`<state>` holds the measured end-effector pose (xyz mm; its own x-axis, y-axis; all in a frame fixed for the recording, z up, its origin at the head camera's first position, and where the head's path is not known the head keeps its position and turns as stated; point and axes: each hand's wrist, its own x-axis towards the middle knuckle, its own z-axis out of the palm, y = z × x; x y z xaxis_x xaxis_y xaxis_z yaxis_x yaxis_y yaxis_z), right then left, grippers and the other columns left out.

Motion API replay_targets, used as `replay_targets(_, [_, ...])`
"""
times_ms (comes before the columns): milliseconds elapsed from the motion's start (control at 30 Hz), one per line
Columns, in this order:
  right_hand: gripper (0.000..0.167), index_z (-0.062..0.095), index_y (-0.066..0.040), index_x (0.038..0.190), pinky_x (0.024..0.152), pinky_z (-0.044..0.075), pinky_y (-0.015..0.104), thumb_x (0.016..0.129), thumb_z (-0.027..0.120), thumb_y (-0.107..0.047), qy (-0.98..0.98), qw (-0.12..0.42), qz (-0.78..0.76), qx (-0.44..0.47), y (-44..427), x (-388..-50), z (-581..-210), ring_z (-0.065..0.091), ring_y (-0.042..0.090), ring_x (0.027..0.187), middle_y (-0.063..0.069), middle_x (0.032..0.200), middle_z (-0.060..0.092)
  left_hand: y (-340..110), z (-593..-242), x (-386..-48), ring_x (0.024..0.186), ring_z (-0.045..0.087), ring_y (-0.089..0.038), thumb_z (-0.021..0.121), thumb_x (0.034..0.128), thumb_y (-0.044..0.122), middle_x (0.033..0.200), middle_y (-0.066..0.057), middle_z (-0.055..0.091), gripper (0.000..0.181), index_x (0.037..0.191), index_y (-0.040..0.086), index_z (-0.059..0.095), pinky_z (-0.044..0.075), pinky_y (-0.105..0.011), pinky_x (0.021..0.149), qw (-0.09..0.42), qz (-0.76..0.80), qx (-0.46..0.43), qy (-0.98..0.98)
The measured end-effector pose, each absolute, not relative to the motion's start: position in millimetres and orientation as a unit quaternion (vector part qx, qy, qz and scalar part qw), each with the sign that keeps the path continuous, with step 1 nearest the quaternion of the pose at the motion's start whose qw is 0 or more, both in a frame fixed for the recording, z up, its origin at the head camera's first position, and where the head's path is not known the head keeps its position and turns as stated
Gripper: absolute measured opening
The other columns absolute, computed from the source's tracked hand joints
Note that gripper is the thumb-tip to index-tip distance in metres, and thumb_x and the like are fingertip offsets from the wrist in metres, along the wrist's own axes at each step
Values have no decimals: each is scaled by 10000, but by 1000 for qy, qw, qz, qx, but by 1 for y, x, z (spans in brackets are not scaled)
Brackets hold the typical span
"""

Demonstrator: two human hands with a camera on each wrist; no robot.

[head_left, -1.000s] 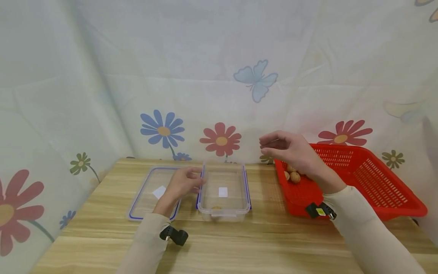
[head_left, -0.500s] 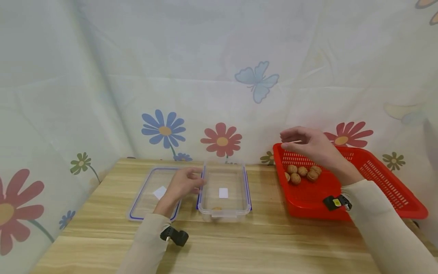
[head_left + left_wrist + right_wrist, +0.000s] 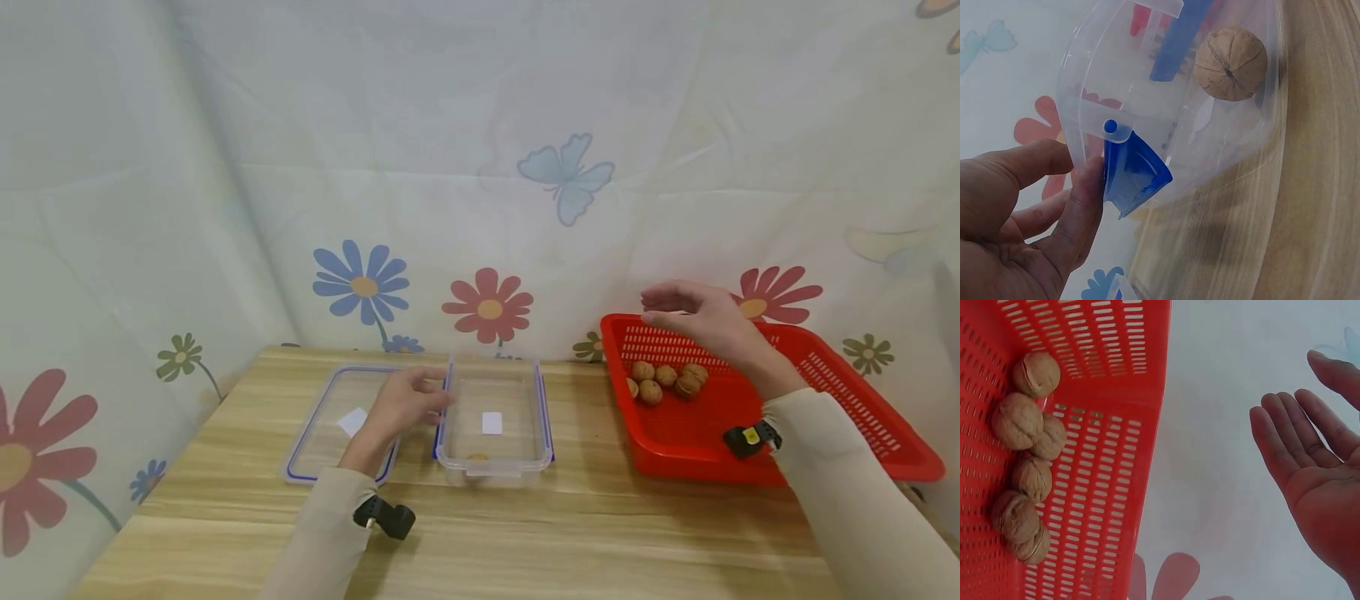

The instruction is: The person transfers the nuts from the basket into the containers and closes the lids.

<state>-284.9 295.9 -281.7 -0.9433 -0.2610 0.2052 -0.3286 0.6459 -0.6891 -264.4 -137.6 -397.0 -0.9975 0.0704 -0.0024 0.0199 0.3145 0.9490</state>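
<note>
My left hand (image 3: 408, 404) is at the left rim of a clear plastic food container (image 3: 532, 417), its bent thumb and fingers holding the edge beside a blue side clip (image 3: 1138, 175). Inside the container, near the front, lies one walnut (image 3: 1232, 64). Over the back of a red plastic basket (image 3: 652, 458) hovers my right hand (image 3: 708, 321), with nothing in it. Its palm and extended fingers show in the right wrist view, apart from the basket. Several walnuts (image 3: 651, 392) sit in the basket's left part.
A clear lid (image 3: 322, 454) with a blue seal lies flat left of the container, partly behind my left hand. Wooden tabletop (image 3: 585, 533) runs along the front. Behind everything hangs a flowered cloth (image 3: 420, 183).
My right hand has moved right, from between the container and the basket to above the basket, uncovering more walnuts. The left hand stays at the container rim.
</note>
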Motion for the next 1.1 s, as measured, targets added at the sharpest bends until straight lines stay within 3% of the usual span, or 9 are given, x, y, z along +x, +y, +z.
replay_targets(167, [583, 567, -58, 1498, 916, 571, 190, 1028, 730, -362, -908, 40, 392, 144, 303, -289, -283, 626, 343, 1256, 186, 1430, 640, -138, -397, -264, 805, 753, -268, 753, 951, -19, 1090, -234, 751, 485, 1411, -74, 608, 675, -385, 737, 21, 585, 26, 811])
replay_targets(367, [609, 562, -59, 1505, 1058, 561, 498, 1021, 733, -387, -915, 43, 382, 126, 310, -292, -284, 628, 347, 1256, 180, 1433, 642, -137, -396, -263, 828, 755, -283, 752, 953, -17, 1094, -237, 747, 481, 1409, -75, 609, 674, -371, 729, 20, 581, 25, 813])
replay_targets(433, [608, 558, -48, 1507, 1073, 542, 545, 1024, 731, -375, -916, 41, 380, 126, 312, -294, -284, 624, 365, 1264, 194, 1437, 637, -137, -396, -263, 840, 757, -299, 752, 952, -20, 1094, -239, 746, 481, 1408, -77, 609, 674, -371, 731, 21, 583, 25, 811])
replay_targets(1100, [644, 530, -31, 1521, 1042, 549, 590, 1013, 748, -363, -926, -1, 365, 96, 333, -313, -305, 583, 451, 1262, 259, 1462, 583, -137, -397, -264, 881, 760, -324, 756, 952, -17, 1098, -242, 743, 485, 1410, -77, 607, 674, -376, 741, 27, 590, 21, 806])
